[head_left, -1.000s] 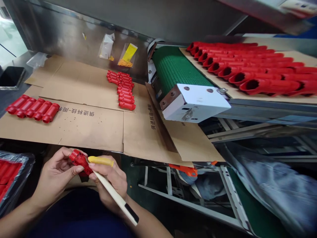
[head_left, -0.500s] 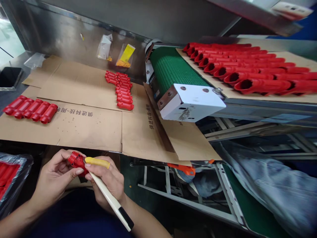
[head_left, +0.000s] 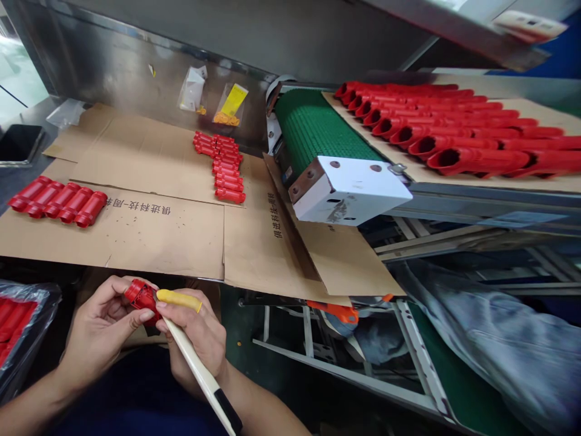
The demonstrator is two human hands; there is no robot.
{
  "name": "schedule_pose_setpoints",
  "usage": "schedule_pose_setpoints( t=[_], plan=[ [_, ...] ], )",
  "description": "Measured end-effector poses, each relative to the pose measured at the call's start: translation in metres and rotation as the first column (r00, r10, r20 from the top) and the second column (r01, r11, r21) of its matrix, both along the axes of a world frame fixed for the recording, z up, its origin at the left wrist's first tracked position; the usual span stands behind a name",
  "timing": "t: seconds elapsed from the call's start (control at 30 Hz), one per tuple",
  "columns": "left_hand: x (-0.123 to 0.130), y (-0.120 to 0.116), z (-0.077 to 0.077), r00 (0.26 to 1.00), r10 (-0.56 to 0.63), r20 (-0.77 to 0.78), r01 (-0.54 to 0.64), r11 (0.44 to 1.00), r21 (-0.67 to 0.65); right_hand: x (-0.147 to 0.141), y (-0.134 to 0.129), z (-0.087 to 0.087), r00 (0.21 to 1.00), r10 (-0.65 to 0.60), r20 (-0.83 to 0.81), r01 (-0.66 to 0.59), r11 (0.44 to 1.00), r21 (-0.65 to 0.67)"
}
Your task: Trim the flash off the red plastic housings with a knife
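Note:
My left hand is closed on a red plastic tubular part, pinched between thumb and fingers in front of my body. The part has a ribbed round end and openings in its side. My right hand grips a slim cream-handled tool with a black end section. A yellow finger cot covers one right finger, which rests against the red part. The working tip of the tool is mostly hidden between the fingers and the part, so its kind is not plain.
Red tubes lie in a row on cardboard; smaller red parts lie farther back. At right, a green conveyor carries cardboard with red pieces. A lined box of red parts stands left, near a phone.
Both hands keep almost the same hold on the red part and the tool. The tool's black end has dropped slightly lower, and the view has shifted a little.

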State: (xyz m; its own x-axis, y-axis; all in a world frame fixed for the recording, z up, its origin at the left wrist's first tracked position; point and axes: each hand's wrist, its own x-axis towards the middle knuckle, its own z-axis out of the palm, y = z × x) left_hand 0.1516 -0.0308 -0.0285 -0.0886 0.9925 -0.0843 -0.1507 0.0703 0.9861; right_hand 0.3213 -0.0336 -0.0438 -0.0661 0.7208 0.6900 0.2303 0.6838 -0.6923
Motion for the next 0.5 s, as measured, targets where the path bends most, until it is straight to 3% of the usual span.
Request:
schedule_pose_setpoints(
  t=[0.23,0.5],
  plan=[
    [-0.0041,-0.0031,-0.0076,1.0,0.008,0.018,-0.007,0.999,-0.035,0.0032,0.0013,0.0019,0.999,0.029,-0.021,-0.03,0.999,-0.042],
    [-0.0026,-0.0001,-0.0045,1.0,-0.003,0.004,0.003,1.0,-0.006,0.0041,0.0047,0.0036,0.999,0.046,-0.015,-0.047,0.998,-0.039]
  ],
)
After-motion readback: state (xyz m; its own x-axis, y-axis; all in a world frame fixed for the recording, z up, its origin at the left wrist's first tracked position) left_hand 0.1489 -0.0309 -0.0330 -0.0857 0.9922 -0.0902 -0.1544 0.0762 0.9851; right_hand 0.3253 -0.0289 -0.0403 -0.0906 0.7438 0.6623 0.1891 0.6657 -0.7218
